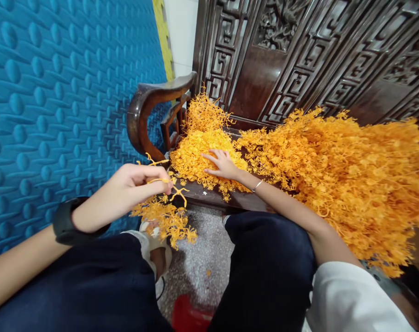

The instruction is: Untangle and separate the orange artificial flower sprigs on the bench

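Observation:
My left hand (143,182), with a dark band at the wrist, is closed in a pinch on a thin, branching orange piece (180,191). It is held left of the bench seat's front edge. Below that hand is a cluster of similar orange pieces (169,219); whether it hangs from my fingers I cannot tell. My right hand (225,165), wearing a thin bracelet, rests with fingers spread on a loose pile of orange branching pieces (198,150). This pile lies on the dark wooden bench (237,199) at its left end.
A much larger orange heap (354,175) covers the bench to the right. The curved wooden armrest (136,115) stands at left, before a blue textured mat (57,115). A carved backrest (257,78) rises behind. A red object (190,316) sits on the speckled floor (209,253).

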Action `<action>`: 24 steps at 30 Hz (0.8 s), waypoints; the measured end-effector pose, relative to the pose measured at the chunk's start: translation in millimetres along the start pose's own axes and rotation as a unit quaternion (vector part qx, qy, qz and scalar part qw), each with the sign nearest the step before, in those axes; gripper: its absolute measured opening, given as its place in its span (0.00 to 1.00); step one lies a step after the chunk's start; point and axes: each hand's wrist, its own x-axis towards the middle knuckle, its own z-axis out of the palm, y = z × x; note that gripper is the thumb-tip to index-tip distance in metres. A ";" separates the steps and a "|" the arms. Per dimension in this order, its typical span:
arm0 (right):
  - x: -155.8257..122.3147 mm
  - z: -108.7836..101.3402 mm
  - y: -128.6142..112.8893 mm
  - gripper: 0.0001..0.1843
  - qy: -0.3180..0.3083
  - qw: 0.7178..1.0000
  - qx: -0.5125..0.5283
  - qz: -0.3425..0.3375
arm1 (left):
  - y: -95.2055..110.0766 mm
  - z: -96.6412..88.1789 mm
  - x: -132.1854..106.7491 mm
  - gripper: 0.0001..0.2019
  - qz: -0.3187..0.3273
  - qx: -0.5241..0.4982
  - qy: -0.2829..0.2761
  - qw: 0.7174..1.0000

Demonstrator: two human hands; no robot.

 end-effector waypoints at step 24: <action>-63.2 34.7 -12.6 0.26 -0.008 0.969 -0.066 -0.236 | -3.4 -4.4 1.6 0.10 0.012 0.008 0.017 1.000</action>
